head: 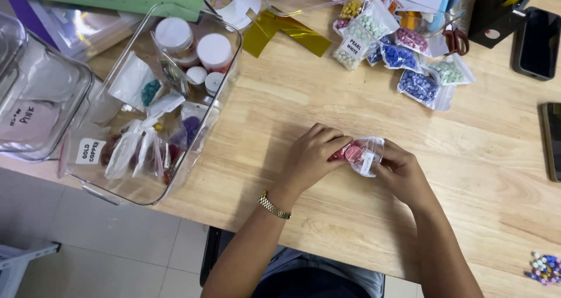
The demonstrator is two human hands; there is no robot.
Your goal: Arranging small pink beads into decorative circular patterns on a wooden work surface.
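Near the light wooden desk (485, 158)'s left edge, a clear rectangular plastic bin (225, 85) of sachets and jars. Toward the front edge, left hand (310, 158) and right hand (403, 172) — fingers of both pinched shut on 1 small clear plastic bag of pink-red beads (359, 153).

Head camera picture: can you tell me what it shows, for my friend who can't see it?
Two hands, the left hand and right hand, hold a small clear bag of pink-red beads over a wooden table. A clear plastic box of jars and packets sits to the left, and more small bead bags lie farther back.
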